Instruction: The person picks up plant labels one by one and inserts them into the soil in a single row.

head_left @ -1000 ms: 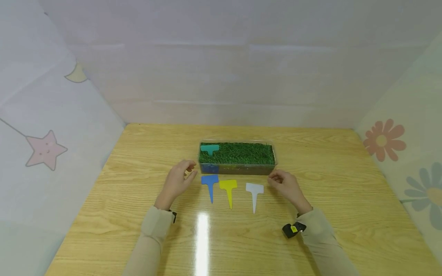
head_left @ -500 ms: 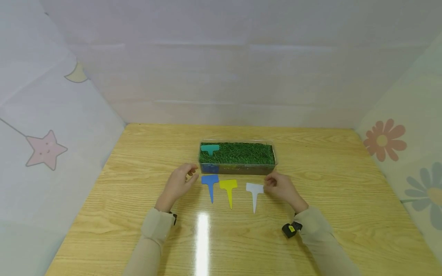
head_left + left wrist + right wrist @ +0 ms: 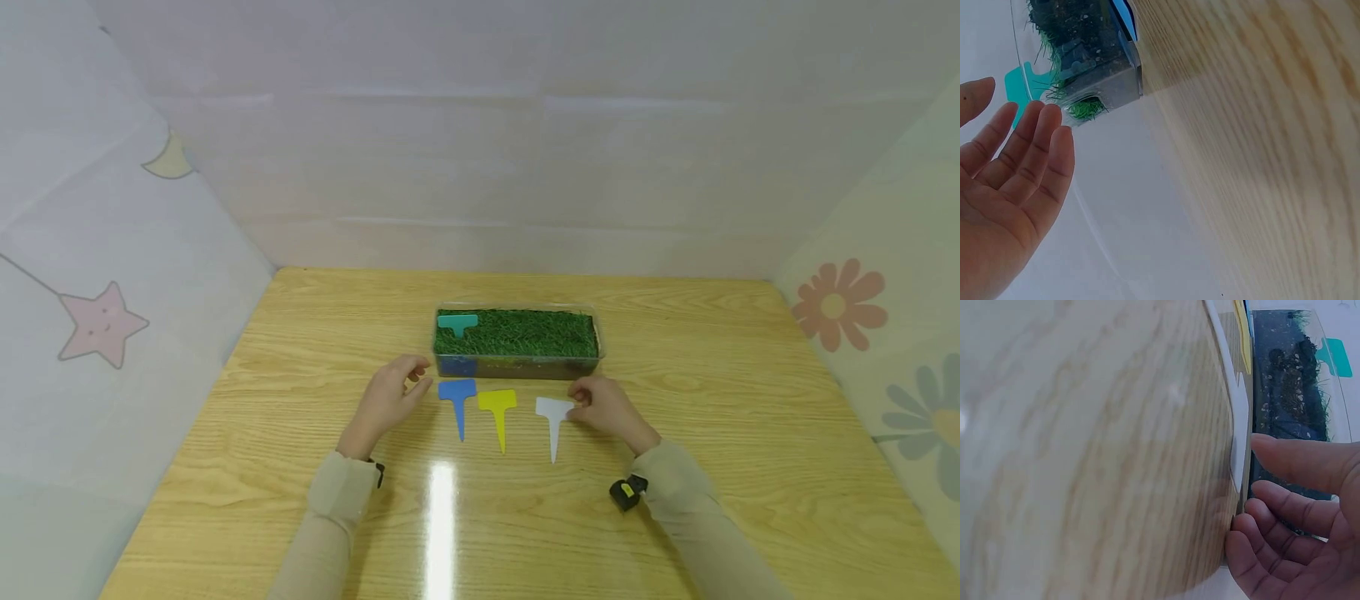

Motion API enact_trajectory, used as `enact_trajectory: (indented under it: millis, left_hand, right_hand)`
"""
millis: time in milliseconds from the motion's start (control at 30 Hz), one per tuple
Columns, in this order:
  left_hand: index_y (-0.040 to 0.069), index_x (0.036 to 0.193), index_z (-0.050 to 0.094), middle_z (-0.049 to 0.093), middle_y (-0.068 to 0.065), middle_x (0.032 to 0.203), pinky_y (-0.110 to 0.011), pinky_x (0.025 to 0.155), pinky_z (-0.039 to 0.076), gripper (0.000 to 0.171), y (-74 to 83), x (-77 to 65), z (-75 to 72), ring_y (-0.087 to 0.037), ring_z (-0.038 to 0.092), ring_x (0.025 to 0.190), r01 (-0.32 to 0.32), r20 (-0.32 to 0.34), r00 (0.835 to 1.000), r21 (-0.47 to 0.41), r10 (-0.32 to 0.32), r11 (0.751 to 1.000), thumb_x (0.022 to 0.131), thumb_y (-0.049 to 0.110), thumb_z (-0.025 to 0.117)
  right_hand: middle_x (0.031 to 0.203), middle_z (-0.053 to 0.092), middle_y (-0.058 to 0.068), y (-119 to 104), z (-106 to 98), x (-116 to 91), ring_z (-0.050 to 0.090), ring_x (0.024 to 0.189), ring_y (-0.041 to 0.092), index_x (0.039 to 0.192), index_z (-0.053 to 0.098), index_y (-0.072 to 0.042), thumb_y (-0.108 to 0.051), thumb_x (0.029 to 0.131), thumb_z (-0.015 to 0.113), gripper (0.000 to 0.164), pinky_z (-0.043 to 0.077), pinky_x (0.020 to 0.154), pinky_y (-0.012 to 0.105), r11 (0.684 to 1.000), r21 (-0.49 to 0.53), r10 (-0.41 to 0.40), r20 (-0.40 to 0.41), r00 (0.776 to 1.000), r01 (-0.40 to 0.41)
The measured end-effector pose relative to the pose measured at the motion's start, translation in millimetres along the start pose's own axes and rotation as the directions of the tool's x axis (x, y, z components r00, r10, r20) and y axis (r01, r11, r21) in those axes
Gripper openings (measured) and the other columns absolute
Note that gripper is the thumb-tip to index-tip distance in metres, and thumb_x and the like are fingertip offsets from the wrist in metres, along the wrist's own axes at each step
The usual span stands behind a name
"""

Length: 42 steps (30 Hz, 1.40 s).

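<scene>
A white T-shaped plant label (image 3: pixel 554 408) lies flat on the table. My right hand (image 3: pixel 606 406) is at its right edge, thumb and fingertips overlapping the corner. In the right wrist view, a gap shows between the thumb (image 3: pixel 1297 461) and the loosely bent fingers, beside the label's end. My left hand (image 3: pixel 388 397) rests at the left, fingers relaxed and holding nothing, near a blue plant label (image 3: pixel 457 392). Between the blue and white ones is a yellow plant label (image 3: pixel 498 402). A teal plant label (image 3: pixel 457 322) stands in the grass at the planter's left end.
Behind the labels stands a clear rectangular planter (image 3: pixel 517 367) with dark soil and green artificial grass (image 3: pixel 528 332). The wooden table (image 3: pixel 705 350) backs onto a pale cloth wall (image 3: pixel 480 167). Printed side cloths flank it. A dark camera (image 3: pixel 624 493) is strapped to the right wrist.
My right hand has moved left from beside the planter's front right corner to the white plant label's edge. My left hand has barely shifted, and the labels have stayed in place.
</scene>
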<state>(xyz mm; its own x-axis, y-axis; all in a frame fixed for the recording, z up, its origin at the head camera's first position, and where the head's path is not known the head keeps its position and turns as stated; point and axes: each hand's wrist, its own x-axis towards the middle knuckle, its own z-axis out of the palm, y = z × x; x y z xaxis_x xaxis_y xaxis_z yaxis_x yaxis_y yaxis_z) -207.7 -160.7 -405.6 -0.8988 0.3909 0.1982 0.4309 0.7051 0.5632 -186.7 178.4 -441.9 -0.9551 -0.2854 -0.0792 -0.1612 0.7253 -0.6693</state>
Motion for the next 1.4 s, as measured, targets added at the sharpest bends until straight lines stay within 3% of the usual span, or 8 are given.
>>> enact_trajectory:
  millis: [233,900,1167,1400]
  left_hand:
    - [-0.001,0.108,0.06,0.061,-0.011,0.096,-0.035,0.067,0.049,0.023,0.6,-0.1,-0.4,-0.023,0.057,0.084,0.01,0.015,1.0,-0.003,-0.01,1.0,0.089,0.012,0.06]
    - [-0.001,0.107,0.061,0.061,-0.014,0.097,-0.036,0.067,0.049,0.022,-0.3,1.5,0.2,-0.024,0.057,0.085,0.001,0.029,1.0,-0.008,-0.001,1.0,0.09,0.013,0.058]
    - [-0.001,0.105,0.061,0.061,-0.01,0.095,-0.035,0.068,0.049,0.021,-0.6,2.4,2.7,-0.023,0.057,0.085,-0.019,0.028,0.999,0.01,0.018,1.0,0.09,0.013,0.058]
    - [-0.002,0.105,0.061,0.061,-0.011,0.096,-0.036,0.068,0.049,0.021,2.2,2.0,0.2,-0.024,0.057,0.085,-0.029,0.033,0.999,-0.001,0.029,1.0,0.09,0.013,0.058]
  right_hand:
    - [0.076,0.054,0.007,2.7,3.5,2.2,0.048,0.069,0.018,0.09,0.063,0.005,-0.004,0.071,0.076,0.025,0.043,0.064,0.034,0.996,-0.078,-0.031,0.026,0.999,0.033]
    - [0.073,0.053,0.007,-1.4,4.6,0.7,0.048,0.064,0.017,0.086,0.059,0.003,-0.002,0.073,0.073,0.02,0.042,0.058,0.032,0.987,-0.149,-0.06,0.027,0.998,0.063]
    - [0.074,0.053,0.006,-0.3,3.9,2.6,0.047,0.065,0.016,0.089,0.059,0.003,-0.004,0.075,0.072,0.021,0.041,0.059,0.031,0.994,-0.105,-0.026,0.06,0.998,0.032]
    - [0.076,0.056,0.006,5.4,1.9,1.9,0.049,0.068,0.015,0.09,0.063,0.003,-0.003,0.078,0.069,0.015,0.042,0.06,0.029,0.999,0.051,-0.02,0.055,0.998,0.017]
